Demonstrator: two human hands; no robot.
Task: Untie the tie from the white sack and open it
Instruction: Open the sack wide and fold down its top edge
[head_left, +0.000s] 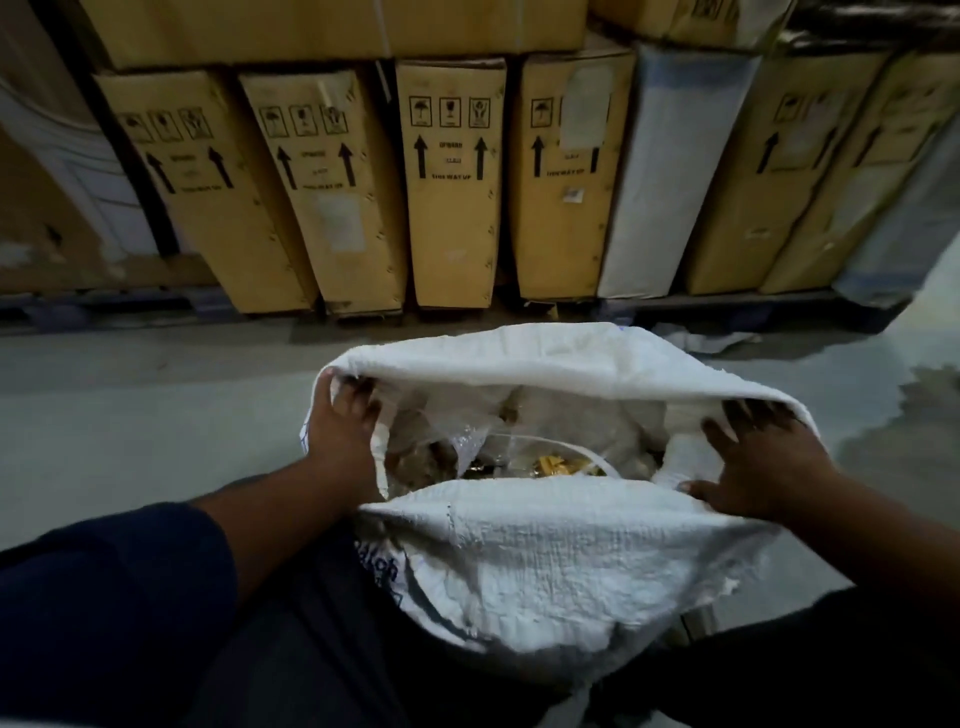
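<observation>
The white woven sack (561, 551) stands on the floor between my legs, its mouth spread wide. My left hand (340, 431) grips the mouth's left edge, fingers curled over the rim. My right hand (763, 462) presses on the right edge, fingers spread and hooked into the fabric. Inside the sack I see clear plastic bags (498, 447) holding yellowish pieces. No tie shows anywhere on the sack or in either hand.
A row of upright cardboard boxes (452, 182) with arrow marks stands on a dark pallet (727, 306) close behind the sack. A white wrapped panel (670, 171) leans among them. Grey concrete floor (130, 415) stretches left and right.
</observation>
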